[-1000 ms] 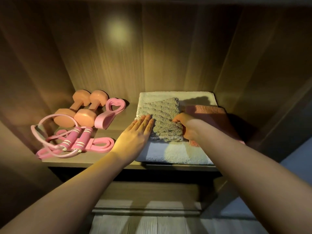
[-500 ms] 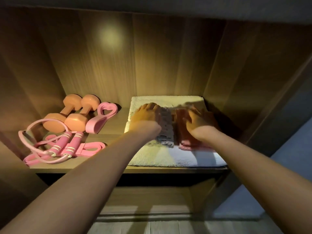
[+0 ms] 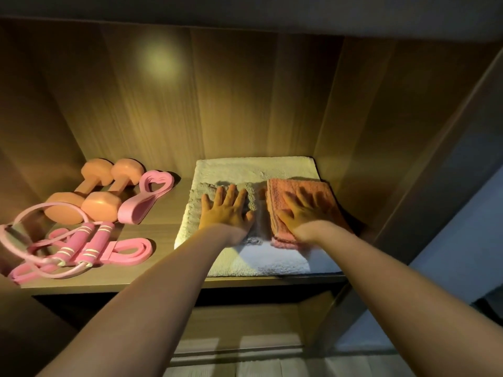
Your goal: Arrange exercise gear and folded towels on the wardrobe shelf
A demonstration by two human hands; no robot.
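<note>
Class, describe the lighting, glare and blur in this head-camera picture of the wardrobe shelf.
Head view: warm light, a round glare spot on the back panel; the right hand on the pink towel looks motion-blurred, the left hand sharper; the jump rope smears near the left edge.

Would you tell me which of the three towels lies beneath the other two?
The large white towel; the grey towel and pink towel rest side by side on top of it.
</note>
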